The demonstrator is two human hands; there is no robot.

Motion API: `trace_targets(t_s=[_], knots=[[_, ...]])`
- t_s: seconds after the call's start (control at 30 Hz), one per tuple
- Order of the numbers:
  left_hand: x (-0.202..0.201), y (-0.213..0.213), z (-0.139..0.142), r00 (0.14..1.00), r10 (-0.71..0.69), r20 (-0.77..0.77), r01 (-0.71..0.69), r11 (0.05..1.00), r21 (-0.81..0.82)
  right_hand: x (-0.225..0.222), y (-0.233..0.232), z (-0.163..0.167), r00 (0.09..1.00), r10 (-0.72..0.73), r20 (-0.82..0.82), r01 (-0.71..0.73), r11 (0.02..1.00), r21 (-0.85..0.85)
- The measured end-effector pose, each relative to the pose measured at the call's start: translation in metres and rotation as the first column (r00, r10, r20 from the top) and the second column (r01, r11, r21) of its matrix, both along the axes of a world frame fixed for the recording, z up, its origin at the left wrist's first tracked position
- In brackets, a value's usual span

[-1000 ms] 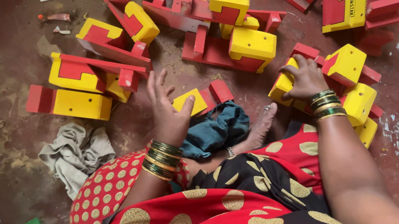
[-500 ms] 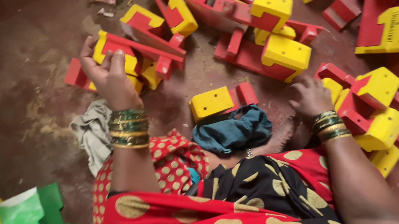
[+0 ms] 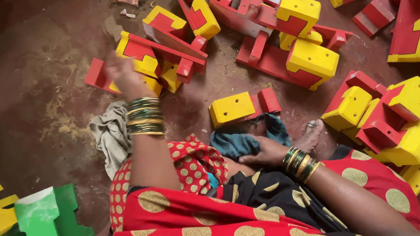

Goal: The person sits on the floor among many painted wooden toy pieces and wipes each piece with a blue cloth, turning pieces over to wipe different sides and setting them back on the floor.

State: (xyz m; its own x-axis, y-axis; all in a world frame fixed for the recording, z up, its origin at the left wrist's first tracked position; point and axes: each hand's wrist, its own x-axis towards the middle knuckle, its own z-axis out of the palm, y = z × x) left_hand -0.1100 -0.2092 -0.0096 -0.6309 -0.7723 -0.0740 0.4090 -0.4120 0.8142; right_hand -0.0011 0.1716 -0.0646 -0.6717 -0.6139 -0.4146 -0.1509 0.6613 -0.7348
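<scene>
The red and yellow block [image 3: 132, 63] lies on the floor [image 3: 34, 101], ahead and to the left of the person, long axis slanting away rightward. The left hand [image 3: 123, 75] is on its near end; whether the fingers grip, the blur hides. The right hand [image 3: 264, 154] is closed on the teal cloth [image 3: 234, 144], farther away.

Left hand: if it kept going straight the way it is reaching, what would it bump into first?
The left hand already looks to be at the red and yellow block on the floor; blur hides whether it grips it.
</scene>
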Motion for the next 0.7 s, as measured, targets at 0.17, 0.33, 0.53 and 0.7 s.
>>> trace_targets(t_s=[0.17, 0.33, 0.53, 0.7], knots=[[-0.008, 0.063, -0.010, 0.801, 0.089, 0.592, 0.399, 0.657, -0.639, -0.004, -0.003, -0.001, 0.991, -0.061, -0.123, 0.067, 0.997, 0.047], [0.009, 0.083, 0.011, 0.467, 0.131, 0.875, 0.757, 0.451, -0.472, -0.012, 0.021, 0.039, 0.949, -0.270, -0.163, 0.291, 0.950, 0.117], [0.005, 0.086, -0.003, 0.637, 0.198, 0.745, 0.659, 0.361, -0.660, 0.013, 0.066, 0.072, 0.781, -0.624, -0.035, 0.588, 0.753, -0.296], [-0.003, 0.077, -0.005, 0.791, 0.169, 0.588, 0.473, 0.441, -0.763, 0.011, 0.061, 0.046, 0.939, -0.325, -0.109, 0.343, 0.897, 0.279]])
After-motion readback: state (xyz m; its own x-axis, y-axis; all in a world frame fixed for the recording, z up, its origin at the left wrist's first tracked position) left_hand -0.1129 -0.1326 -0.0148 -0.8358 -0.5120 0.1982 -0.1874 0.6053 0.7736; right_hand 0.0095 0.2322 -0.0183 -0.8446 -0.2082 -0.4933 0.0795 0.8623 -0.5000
